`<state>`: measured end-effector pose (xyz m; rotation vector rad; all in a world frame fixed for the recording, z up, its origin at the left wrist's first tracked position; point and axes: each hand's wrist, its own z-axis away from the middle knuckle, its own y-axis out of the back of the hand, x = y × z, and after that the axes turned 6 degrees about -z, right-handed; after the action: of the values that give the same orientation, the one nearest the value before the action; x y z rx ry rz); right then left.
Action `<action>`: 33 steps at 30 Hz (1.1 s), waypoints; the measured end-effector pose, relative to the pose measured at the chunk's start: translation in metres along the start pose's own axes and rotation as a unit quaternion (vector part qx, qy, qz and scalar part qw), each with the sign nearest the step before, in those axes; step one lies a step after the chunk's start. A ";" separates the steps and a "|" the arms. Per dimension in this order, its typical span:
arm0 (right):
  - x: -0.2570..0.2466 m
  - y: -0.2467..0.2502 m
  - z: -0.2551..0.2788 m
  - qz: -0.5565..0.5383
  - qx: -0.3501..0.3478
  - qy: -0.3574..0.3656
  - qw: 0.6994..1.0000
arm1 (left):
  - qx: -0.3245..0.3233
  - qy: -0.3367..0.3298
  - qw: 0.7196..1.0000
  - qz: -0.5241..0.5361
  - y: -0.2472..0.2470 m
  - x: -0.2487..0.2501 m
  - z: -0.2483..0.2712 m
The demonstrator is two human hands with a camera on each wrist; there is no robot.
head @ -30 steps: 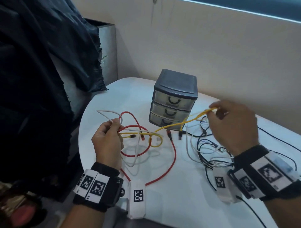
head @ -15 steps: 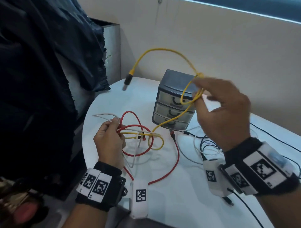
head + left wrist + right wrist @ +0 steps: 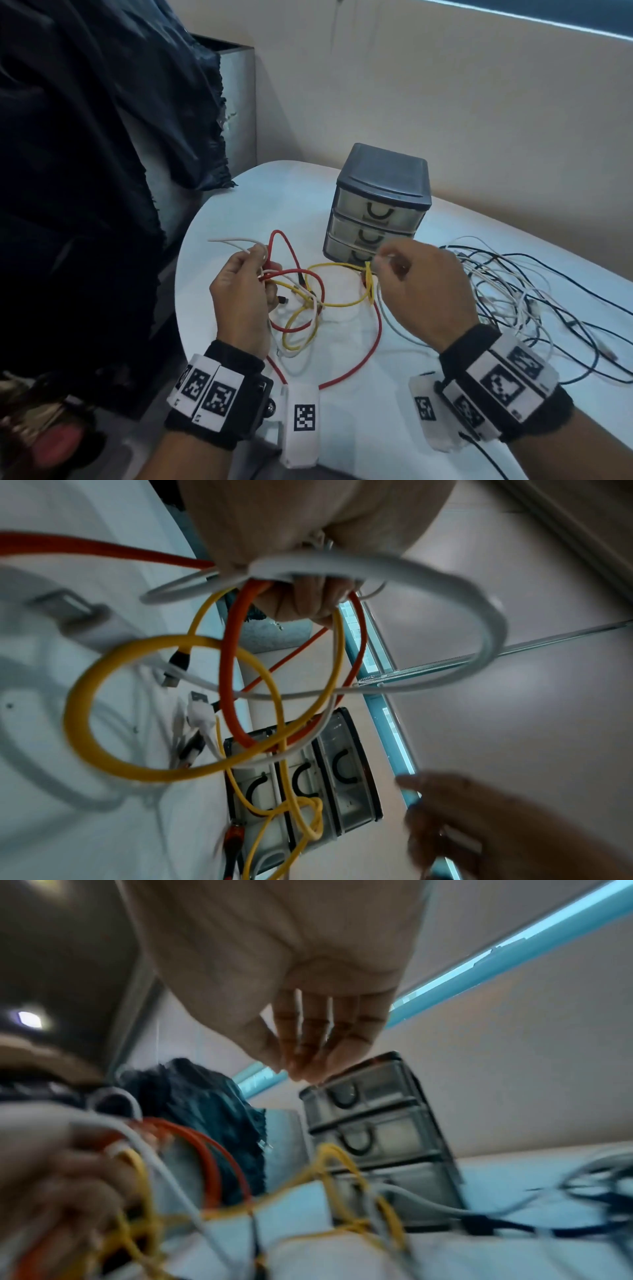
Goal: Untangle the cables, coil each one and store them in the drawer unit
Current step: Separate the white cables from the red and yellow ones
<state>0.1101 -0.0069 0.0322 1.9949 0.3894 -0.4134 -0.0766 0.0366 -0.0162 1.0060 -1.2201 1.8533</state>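
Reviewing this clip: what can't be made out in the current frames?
- Right hand: head view shows only its back and the right wrist view is blurred, so whether it holds the yellow cable is unclear.
- Grey three-drawer unit: contents unreadable through its cloudy fronts.
- Black and white cable pile: cut off at the right edge.

Beige wall (image 3: pixel 445 102); white round table (image 3: pixel 246 212); dark cloth (image 3: pixel 85 137) draped left.

No words, brands or numbers can be read anywhere; the only signs are black-and-white square code markers on the white tags of the left wristband (image 3: pixel 209 390), the right wristband (image 3: pixel 501 382) and the small white camera housings (image 3: pixel 303 416) beside each wrist.
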 end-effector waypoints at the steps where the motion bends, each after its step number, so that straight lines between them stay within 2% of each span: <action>1: -0.011 0.001 -0.001 -0.067 -0.006 0.035 0.997 | -0.011 0.000 1.000 -0.001 -0.002 0.000 0.001; 3: -0.035 -0.001 0.000 -0.148 -0.055 0.068 0.985 | -0.038 -0.004 0.999 -0.009 -0.005 -0.001 0.006; 6: -0.050 -0.014 -0.005 -0.145 -0.098 0.063 0.982 | -0.086 -0.032 0.995 -0.028 -0.008 -0.003 0.014; 8: -0.051 -0.020 -0.010 -0.128 -0.139 0.040 0.981 | -0.110 -0.046 0.993 -0.019 -0.009 -0.004 0.017; 13: -0.044 -0.017 -0.016 -0.171 -0.199 -0.061 0.963 | -0.167 -0.040 0.985 -0.023 -0.008 -0.006 0.016; 21: -0.037 -0.007 -0.019 -0.172 -0.212 -0.116 0.955 | -0.271 -0.037 0.960 -0.059 -0.007 -0.011 0.019; 27: -0.030 0.003 -0.021 -0.156 -0.287 -0.167 0.930 | -0.272 -0.109 0.947 -0.132 -0.008 -0.019 0.023; 33: -0.029 0.008 -0.014 -0.251 -0.261 -0.171 0.917 | -0.268 -0.125 0.944 -0.148 -0.010 -0.020 0.022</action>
<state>0.0894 -0.0002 0.0572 1.2559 0.7087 -0.8667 -0.0538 0.0165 -0.0242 1.0550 -1.5167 1.0941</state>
